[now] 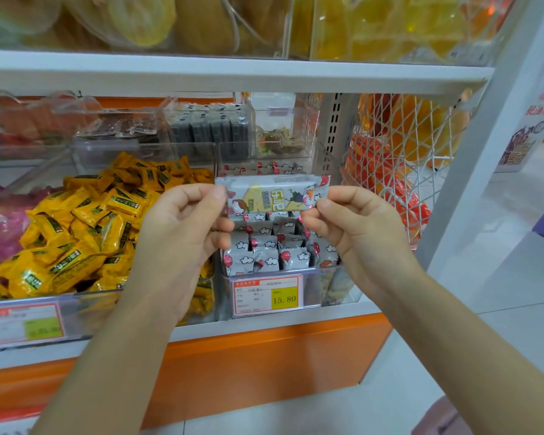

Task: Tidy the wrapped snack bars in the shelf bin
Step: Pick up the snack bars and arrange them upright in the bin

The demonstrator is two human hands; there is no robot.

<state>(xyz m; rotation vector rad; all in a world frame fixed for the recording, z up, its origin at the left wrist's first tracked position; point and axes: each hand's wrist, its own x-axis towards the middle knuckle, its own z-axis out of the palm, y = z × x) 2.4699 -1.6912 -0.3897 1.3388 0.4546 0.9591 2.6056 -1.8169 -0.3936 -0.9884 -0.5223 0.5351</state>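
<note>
– Two hands on one white, cartoon-printed wrapped snack bar (274,194): why?
– Left hand (182,227) and right hand (349,227) each pinch a crimped end, holding it level above the clear plastic shelf bin (324,279), probably to check its facing.
– And the matching bars (264,255)?
– Standing on end in rows up to the bin's front edge; this one likely slots in upright among them.

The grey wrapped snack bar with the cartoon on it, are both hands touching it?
Touching. The head view shows the left hand pinching one end of the grey cartoon-printed wrapped snack bar and the right hand pinching the other end.
</note>
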